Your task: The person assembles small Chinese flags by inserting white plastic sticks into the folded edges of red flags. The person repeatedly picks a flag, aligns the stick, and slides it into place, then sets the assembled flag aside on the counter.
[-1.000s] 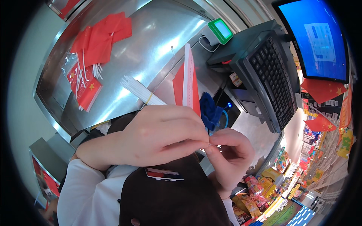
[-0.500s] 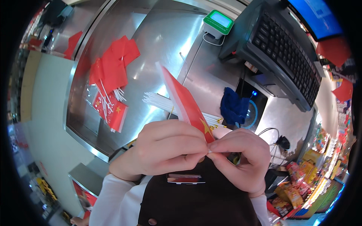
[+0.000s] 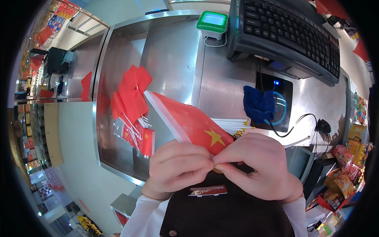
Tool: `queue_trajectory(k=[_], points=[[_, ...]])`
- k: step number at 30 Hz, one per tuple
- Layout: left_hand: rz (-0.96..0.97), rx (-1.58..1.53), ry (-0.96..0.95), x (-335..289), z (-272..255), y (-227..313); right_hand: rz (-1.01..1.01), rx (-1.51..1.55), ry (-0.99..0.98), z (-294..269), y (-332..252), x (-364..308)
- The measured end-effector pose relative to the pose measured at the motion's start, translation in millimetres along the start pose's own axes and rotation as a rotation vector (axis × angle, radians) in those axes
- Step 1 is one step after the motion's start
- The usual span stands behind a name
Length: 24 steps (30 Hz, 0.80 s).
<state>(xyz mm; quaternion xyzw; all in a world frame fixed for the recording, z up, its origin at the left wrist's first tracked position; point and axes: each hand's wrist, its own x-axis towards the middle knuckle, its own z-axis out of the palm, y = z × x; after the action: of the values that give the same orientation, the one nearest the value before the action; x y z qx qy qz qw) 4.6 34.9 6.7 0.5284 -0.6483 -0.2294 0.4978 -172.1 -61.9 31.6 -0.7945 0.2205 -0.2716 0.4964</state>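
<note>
In front of my chest both hands pinch the near corner of a red paper or cloth flag [image 3: 187,122] with a yellow star and a white strip along its left edge. My left hand [image 3: 179,166] closes on the white-edged corner. My right hand [image 3: 254,168] pinches right beside it, fingertips meeting the left ones; the exact grip point is tiny. Beyond the flag lies a bundle of white sticks [image 3: 231,124] with yellow tips, partly covered by it. A single white stick [image 3: 298,142] sticks out behind my right hand; whether that hand holds it I cannot tell.
A pile of small red flags on white sticks [image 3: 134,93] lies in the steel counter's recess [image 3: 169,59] at left. A blue cloth [image 3: 256,104] rests on a black panel [image 3: 282,122]. Beyond are a green-and-white device [image 3: 213,23], a keyboard [image 3: 292,35] and a mouse [image 3: 324,127].
The view has shifted, so the counter appears farther right and lower. The flag has turned flatter, showing more of its face and star. Both hands stay pinched together at its corner.
</note>
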Motion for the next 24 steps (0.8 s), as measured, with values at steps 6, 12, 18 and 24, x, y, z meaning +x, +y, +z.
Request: queue_trajectory(k=[6,12,18,24], points=[[-0.050,-0.087,0.042,0.9,-1.3,-0.3,0.048,-0.109,-0.008,-1.6,-3.3,-3.4],[-0.179,-0.349,0.123,-4.1,4.1,-0.7,0.047,-0.066,0.095,-5.2,-3.2,-6.6],[-0.277,-0.519,0.172,-5.3,9.4,6.4,-0.046,-0.019,0.113,-5.8,0.8,-5.7],[-0.236,-0.493,0.118,-4.0,7.2,5.3,-0.009,0.005,0.095,-3.1,-1.2,-6.1]])
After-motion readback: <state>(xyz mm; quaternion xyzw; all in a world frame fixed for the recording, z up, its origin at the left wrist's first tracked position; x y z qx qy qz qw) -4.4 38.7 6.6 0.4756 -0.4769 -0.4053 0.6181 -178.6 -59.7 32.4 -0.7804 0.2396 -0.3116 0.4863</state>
